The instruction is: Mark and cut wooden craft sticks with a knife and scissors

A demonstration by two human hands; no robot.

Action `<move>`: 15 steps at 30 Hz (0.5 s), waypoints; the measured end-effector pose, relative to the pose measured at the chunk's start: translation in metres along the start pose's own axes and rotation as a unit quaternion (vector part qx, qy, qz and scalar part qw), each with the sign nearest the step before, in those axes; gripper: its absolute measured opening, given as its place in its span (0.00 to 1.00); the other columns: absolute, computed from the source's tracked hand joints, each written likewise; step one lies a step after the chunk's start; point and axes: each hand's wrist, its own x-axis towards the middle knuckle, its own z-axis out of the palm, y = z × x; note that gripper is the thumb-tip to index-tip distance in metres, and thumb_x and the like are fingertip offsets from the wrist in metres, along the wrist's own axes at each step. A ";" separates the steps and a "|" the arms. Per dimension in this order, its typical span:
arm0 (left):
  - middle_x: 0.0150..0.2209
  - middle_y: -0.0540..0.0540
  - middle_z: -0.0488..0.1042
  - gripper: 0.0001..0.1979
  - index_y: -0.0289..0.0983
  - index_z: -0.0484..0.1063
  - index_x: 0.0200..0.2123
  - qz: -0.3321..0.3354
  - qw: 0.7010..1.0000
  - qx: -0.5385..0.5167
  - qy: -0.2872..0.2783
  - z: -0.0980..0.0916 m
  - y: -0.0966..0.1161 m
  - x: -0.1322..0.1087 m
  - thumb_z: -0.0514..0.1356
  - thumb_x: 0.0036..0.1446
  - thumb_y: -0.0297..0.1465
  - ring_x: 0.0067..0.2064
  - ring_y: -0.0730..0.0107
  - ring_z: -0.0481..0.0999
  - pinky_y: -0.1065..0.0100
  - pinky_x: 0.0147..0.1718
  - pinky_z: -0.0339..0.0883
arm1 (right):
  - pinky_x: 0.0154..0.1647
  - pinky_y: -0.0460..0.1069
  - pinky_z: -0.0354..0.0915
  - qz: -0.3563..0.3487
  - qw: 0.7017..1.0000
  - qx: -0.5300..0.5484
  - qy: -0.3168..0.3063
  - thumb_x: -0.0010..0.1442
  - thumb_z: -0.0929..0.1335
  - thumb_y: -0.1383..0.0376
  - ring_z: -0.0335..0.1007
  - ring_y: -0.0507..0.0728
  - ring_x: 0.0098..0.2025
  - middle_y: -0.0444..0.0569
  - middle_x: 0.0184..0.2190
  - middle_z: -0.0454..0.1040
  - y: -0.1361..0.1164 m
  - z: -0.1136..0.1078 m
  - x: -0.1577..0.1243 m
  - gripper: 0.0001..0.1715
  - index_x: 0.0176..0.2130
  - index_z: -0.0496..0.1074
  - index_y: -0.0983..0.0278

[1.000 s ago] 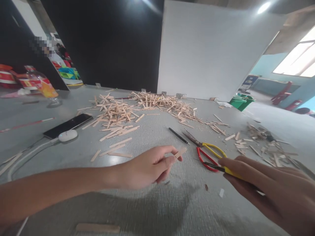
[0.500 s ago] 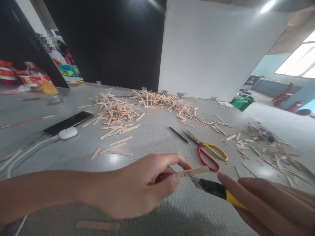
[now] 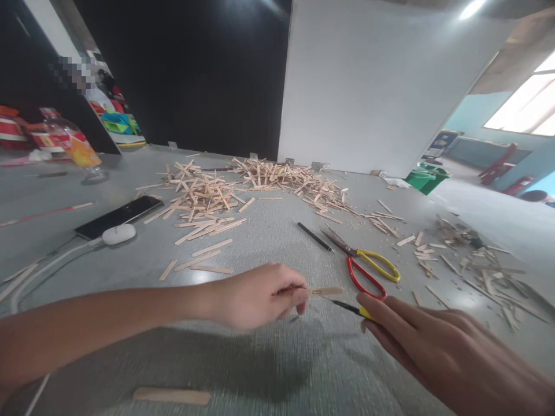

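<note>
Pinched between thumb and fingers of the left grip [image 3: 264,297]: one end of a flat wooden stick [image 3: 333,290], free end toward the right grip [image 3: 433,341]. Wrapped closed in the right grip: a yellow-handled cutter knife [image 3: 347,307], blade-end toward the left grip and just beside the stick; cannot tell whether touching. Looks very light, stiff along its length, dry and hardly slippery; probably prone to splitting along the grain, most of all at the small rectangle [image 3: 318,292] just outside the left fingertips. Best held by the broad faces, behind that rectangle and clear of the blade, without bending. Best held well back on the handle, for the knife. Just beyond the right grip, flat on the surface [image 3: 269,242]: scissors [image 3: 350,249]. Well beyond the left grip: a heap of similar sticks [image 3: 203,193].
</note>
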 end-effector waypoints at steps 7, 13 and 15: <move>0.21 0.53 0.62 0.20 0.35 0.77 0.34 0.007 0.999 0.018 -0.048 0.002 -0.051 0.036 0.52 0.72 0.39 0.22 0.74 0.59 0.72 0.22 0.50 | 0.21 0.53 0.59 0.014 0.994 0.059 -0.087 0.78 0.56 0.63 0.73 0.57 0.21 0.40 0.26 0.71 -0.014 0.041 0.010 0.15 0.38 0.63 0.57; 0.21 0.53 0.62 0.18 0.36 0.77 0.31 0.018 0.997 0.018 -0.076 0.001 -0.055 0.040 0.54 0.70 0.37 0.22 0.74 0.58 0.71 0.22 0.50 | 0.21 0.53 0.44 -0.009 0.988 0.045 -0.145 0.73 0.63 0.65 0.72 0.58 0.19 0.37 0.25 0.71 -0.015 0.063 -0.001 0.07 0.39 0.62 0.56; 0.22 0.53 0.62 0.19 0.36 0.78 0.32 0.020 0.996 0.014 -0.085 0.000 -0.056 0.040 0.54 0.71 0.38 0.22 0.74 0.58 0.71 0.22 0.49 | 0.21 0.54 0.41 -0.018 0.989 0.032 -0.140 0.74 0.62 0.66 0.71 0.57 0.18 0.38 0.24 0.71 -0.015 0.062 0.000 0.08 0.39 0.62 0.57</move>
